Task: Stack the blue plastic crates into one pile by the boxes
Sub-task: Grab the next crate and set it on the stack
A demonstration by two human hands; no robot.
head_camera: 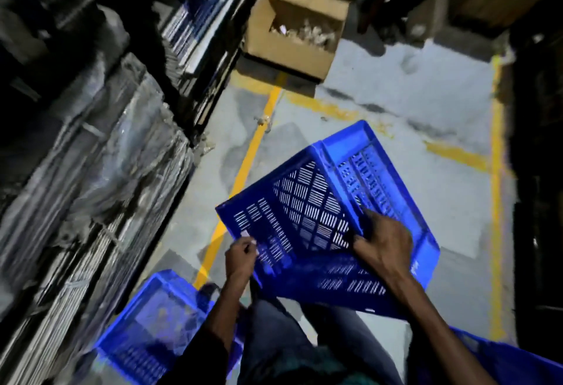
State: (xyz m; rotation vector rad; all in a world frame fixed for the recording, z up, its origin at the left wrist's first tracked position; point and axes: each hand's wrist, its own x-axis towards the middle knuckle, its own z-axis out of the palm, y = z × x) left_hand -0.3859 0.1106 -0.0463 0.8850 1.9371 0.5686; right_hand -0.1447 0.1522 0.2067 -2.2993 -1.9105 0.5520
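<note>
Blue tilted crate in both hands, left and right fingers clenched on its walls.

Held crate mid; 2nd crate lower-left; box behind.

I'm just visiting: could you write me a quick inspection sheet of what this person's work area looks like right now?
Surface: grey concrete floor with yellow painted lines.
Job's things: tilted blue slotted plastic crate held up; second blue plastic crate on the floor at lower left; blue edge lower right, unclear.
Clutter: open brown cardboard box holding pale scraps.
Grippers: left hand and right hand both grip the held crate.
Cables: nothing seen.
Surroundings: wrapped dark stacks at left.
</note>
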